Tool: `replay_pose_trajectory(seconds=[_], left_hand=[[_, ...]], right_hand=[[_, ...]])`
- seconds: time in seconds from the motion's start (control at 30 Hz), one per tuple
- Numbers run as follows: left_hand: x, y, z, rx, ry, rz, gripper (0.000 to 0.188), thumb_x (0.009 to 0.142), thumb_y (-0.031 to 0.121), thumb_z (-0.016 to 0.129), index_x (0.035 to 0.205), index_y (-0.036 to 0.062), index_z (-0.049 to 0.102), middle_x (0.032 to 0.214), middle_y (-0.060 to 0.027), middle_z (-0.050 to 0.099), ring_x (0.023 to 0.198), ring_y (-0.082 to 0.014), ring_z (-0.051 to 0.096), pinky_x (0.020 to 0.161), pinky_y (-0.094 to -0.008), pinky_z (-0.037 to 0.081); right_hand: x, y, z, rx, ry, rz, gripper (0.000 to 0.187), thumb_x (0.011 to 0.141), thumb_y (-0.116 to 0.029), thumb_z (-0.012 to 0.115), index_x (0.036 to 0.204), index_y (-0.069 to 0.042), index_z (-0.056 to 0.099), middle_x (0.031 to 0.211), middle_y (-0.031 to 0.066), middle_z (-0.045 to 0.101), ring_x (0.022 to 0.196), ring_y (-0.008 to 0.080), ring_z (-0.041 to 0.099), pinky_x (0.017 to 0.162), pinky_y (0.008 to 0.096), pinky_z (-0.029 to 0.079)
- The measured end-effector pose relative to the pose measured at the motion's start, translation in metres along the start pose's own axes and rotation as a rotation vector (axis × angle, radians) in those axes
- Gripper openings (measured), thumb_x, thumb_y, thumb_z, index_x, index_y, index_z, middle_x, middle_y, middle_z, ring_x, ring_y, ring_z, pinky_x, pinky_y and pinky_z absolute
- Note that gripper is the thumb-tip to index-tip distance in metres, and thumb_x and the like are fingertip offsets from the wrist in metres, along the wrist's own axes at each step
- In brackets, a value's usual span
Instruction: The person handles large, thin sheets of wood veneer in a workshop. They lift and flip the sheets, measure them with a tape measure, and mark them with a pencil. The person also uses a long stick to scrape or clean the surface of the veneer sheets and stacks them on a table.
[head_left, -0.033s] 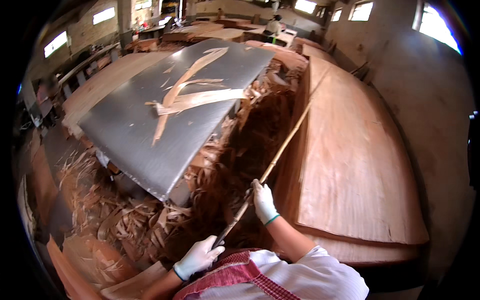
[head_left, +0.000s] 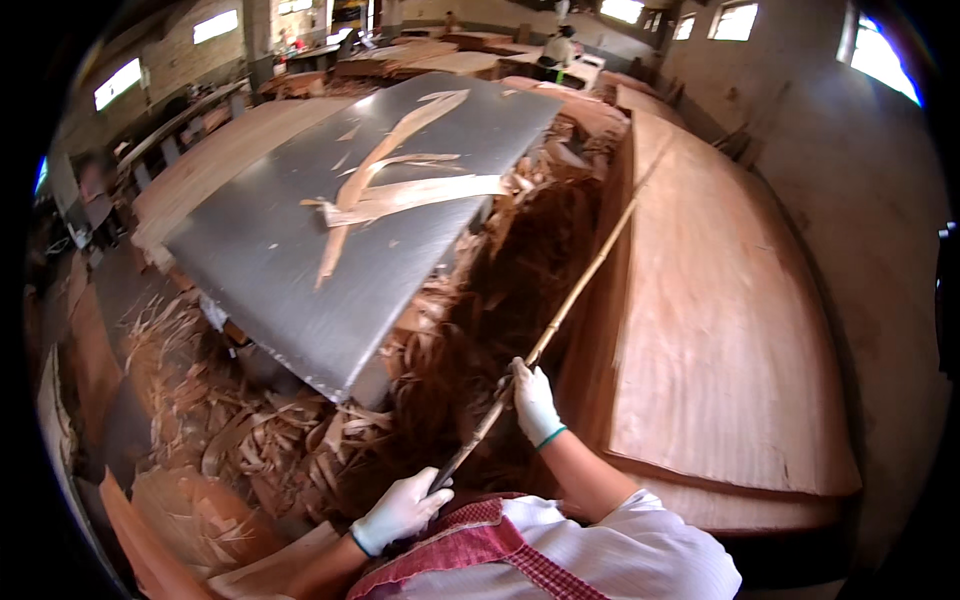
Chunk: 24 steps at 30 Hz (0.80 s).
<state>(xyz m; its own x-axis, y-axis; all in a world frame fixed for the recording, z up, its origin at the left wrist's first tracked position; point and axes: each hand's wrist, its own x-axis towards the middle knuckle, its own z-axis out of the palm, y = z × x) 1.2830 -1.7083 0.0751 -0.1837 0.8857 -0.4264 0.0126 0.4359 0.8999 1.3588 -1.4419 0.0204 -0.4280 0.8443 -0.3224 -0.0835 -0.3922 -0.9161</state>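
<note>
A long thin bamboo pole (head_left: 582, 285) runs slantwise from my body up to the far right. My left hand (head_left: 402, 510), in a white glove with a teal cuff, is closed round its near, dark end. Farther up the pole, my right hand (head_left: 537, 405), gloved the same way, grips it too. The pole's thin far tip lies over the left edge of a tall stack of reddish wood veneer sheets (head_left: 720, 330). Left of the pole stands a grey metal-topped table (head_left: 290, 250) with torn veneer strips (head_left: 420, 198) on it.
Heaps of veneer scraps (head_left: 270, 440) cover the floor round the table and fill the gap before the stack. Curved sheets (head_left: 190, 520) lie at the lower left. A wall (head_left: 850, 190) rises at right. One person (head_left: 557, 50) is far off, another figure (head_left: 97, 195) at left.
The whole scene sits slightly farther right in the picture. Both hands keep their grip on the pole, with hardly any movement.
</note>
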Motion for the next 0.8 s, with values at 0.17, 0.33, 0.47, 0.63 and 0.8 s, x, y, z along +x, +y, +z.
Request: replay_pose_trajectory(seconds=[0.17,0.33,0.47,0.63,0.8], left_hand=[[0.005,-0.023,-0.091,0.377,0.214,0.105,0.024,0.092,0.025,0.058,0.102,0.0034,0.052,0.070,-0.0120,0.057,0.060,-0.0225,0.058,0.057,-0.0346,0.046],[-0.038,-0.128,-0.137,0.013,0.281,0.172,0.022,0.094,0.015,0.052,0.113,0.0049,0.056,0.095,-0.0129,0.061,0.086,-0.0172,0.059,0.077,-0.0293,0.046],[-0.061,-0.185,-0.189,0.304,0.312,-0.293,0.022,0.094,0.015,0.052,0.113,0.0047,0.056,0.096,-0.0138,0.061,0.086,-0.0183,0.060,0.077,-0.0303,0.046],[-0.099,-0.239,-0.264,0.355,0.362,-0.513,0.023,0.094,0.016,0.051,0.113,0.0046,0.056,0.096,-0.0149,0.061,0.085,-0.0198,0.060,0.076,-0.0316,0.047],[-0.104,-0.267,-0.368,0.418,0.309,-0.513,0.023,0.093,0.016,0.051,0.112,0.0044,0.056,0.097,-0.0159,0.061,0.085,-0.0212,0.060,0.076,-0.0329,0.047]], right_hand=[[0.033,0.017,0.089,-0.031,-0.105,0.008,0.027,0.093,-0.033,0.054,0.088,-0.007,0.051,0.066,0.0087,0.061,0.053,0.0196,0.059,0.047,0.0310,0.046],[0.121,0.029,0.154,-0.101,-0.156,-0.194,0.023,0.093,-0.029,0.054,0.095,-0.006,0.057,0.074,0.0067,0.060,0.059,0.0144,0.057,0.051,0.0283,0.046],[0.190,0.029,0.279,-0.006,-0.165,-0.054,0.019,0.094,-0.021,0.050,0.098,-0.002,0.051,0.071,0.0057,0.055,0.059,0.0176,0.055,0.054,0.0301,0.048],[0.185,0.146,0.461,-0.172,-0.359,-0.005,0.021,0.093,-0.020,0.050,0.094,0.002,0.048,0.071,0.0149,0.061,0.062,0.0237,0.063,0.055,0.0372,0.051],[0.154,0.248,0.553,-0.617,-0.233,-0.340,0.031,0.091,-0.028,0.052,0.096,0.002,0.050,0.085,0.0277,0.062,0.083,0.0460,0.060,0.073,0.0486,0.049]])
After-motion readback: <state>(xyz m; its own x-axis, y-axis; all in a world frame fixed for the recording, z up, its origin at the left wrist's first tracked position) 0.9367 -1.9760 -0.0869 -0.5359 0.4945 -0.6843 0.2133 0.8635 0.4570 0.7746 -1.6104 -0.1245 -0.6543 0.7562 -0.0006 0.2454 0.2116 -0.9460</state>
